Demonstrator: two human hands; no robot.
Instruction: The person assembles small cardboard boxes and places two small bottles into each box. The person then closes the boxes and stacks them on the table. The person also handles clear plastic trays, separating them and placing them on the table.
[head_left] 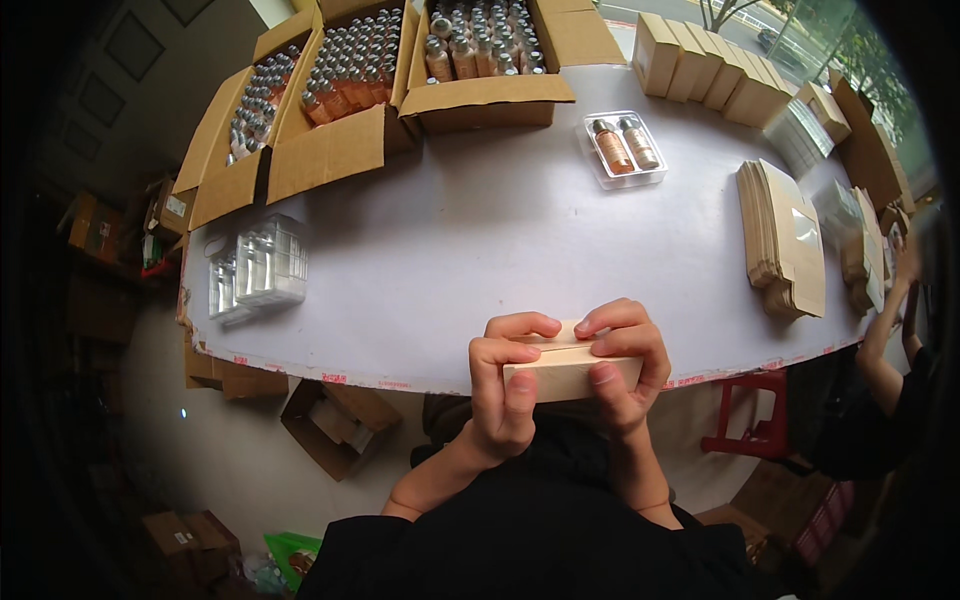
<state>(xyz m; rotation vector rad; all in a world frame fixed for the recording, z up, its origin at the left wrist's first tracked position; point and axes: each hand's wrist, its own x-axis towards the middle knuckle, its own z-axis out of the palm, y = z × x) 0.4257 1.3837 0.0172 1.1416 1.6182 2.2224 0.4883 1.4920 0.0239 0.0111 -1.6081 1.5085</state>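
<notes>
Above the table's front edge, close to my body, a small tan paperboard box [572, 380] is held between both hands. My left hand [503, 385] grips its left end, thumb on the near face and fingers bent over the top. My right hand [632, 372] grips the right end in the same way. The fingertips of both hands press at the top, where a narrow gap or fold line shows. What is inside the box cannot be seen. Farther off, a clear plastic tray [622, 182] on the table holds an amber bottle [612, 148] and a paler bottle [640, 143].
Open cartons [340, 150] of capped bottles line the far left. Clear plastic trays [258, 268] stand at the left edge. Flat tan box blanks [785, 240] lie stacked at right, with finished boxes [700, 65] behind. Another person's arm [885, 320] is at far right, near a red stool [750, 415].
</notes>
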